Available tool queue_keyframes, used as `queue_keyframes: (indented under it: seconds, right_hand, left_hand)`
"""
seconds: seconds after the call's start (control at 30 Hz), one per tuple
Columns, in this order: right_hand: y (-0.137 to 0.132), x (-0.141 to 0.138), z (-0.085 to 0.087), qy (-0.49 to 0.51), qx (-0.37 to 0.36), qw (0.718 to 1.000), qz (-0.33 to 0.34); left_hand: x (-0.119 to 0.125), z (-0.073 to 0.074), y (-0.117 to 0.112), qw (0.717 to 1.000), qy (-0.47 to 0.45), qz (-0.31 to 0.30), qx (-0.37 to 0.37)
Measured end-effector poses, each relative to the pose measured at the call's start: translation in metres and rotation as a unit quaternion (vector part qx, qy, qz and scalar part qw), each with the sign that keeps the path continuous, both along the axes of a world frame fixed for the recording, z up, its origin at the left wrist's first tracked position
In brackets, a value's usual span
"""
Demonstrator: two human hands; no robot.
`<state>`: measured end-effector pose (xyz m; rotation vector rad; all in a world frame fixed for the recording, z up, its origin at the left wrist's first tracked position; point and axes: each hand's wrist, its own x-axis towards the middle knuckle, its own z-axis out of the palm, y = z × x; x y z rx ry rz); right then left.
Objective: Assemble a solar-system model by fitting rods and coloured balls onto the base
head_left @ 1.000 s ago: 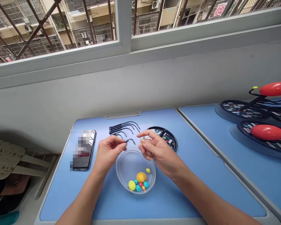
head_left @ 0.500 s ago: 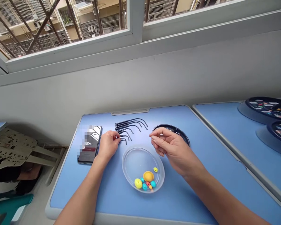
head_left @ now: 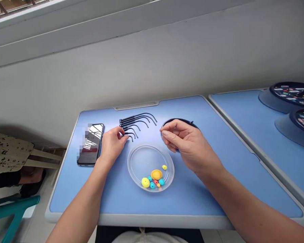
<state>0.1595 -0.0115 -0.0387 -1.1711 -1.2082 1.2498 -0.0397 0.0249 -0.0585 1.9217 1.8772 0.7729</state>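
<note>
My left hand (head_left: 113,143) is at the near end of a row of curved black rods (head_left: 135,118), its thumb and fingers closed around the end of the shortest curved black rod (head_left: 130,137). Above the table my right hand (head_left: 183,140) makes a pinch; whether anything small is between the fingertips I cannot make out. Between and below the hands lies a clear oval plastic tray (head_left: 129,167). Inside it are a yellow ball (head_left: 145,182), an orange dome-shaped piece (head_left: 156,174), a small yellow bead (head_left: 164,167) and several blue, red and orange beads. A dark round base (head_left: 171,120) is partly hidden behind my right hand.
A phone (head_left: 91,145) lies on the blue table (head_left: 192,202) left of my left hand. On the adjoining table at right stand dark round boards (head_left: 291,92) with printed pictures. A wall (head_left: 142,67) rises behind. A person's foot (head_left: 31,184) and a teal stool (head_left: 17,211) show at lower left.
The view has tilted downward, so the table sits higher and more of its front edge shows. Both hands keep nearly the same pose and place relative to the rods and tray.
</note>
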Motion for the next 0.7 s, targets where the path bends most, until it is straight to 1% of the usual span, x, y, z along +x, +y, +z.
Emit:
queue_keyframes:
  seconds: [0.13, 0.23, 0.3, 0.33, 0.4, 0.5, 0.6, 0.7]
  right_hand:
    - [-0.003, -0.001, 0.006, -0.061, 0.034, 0.997, -0.015]
    - [-0.005, -0.004, 0.008, -0.122, 0.07, 0.99, -0.03]
    - [-0.008, -0.006, 0.005, -0.18, 0.105, 0.977, -0.041]
    - [-0.009, -0.007, 0.003, -0.21, 0.132, 0.968, -0.044]
    - [-0.011, -0.009, -0.002, -0.257, 0.19, 0.947, -0.039]
    - [-0.01, -0.011, -0.008, -0.284, 0.251, 0.925, -0.011]
    - [-0.01, -0.014, -0.009, -0.301, 0.3, 0.905, -0.003]
    - [-0.009, -0.018, -0.013, -0.3, 0.36, 0.883, -0.02]
  left_hand:
    - [0.014, 0.007, -0.015, 0.997, -0.044, -0.016, 0.065]
    - [0.024, 0.005, -0.025, 0.995, -0.04, -0.046, 0.081]
    - [0.026, 0.002, -0.026, 0.995, -0.022, -0.053, 0.084]
    - [0.025, 0.0, -0.024, 0.995, -0.015, -0.044, 0.087]
    - [0.02, -0.001, -0.018, 0.995, -0.008, -0.005, 0.099]
    - [0.007, -0.001, -0.007, 0.991, -0.009, 0.054, 0.118]
    - [-0.004, -0.001, -0.002, 0.988, -0.006, 0.075, 0.137]
    - [-0.007, -0.004, -0.003, 0.986, -0.01, 0.081, 0.148]
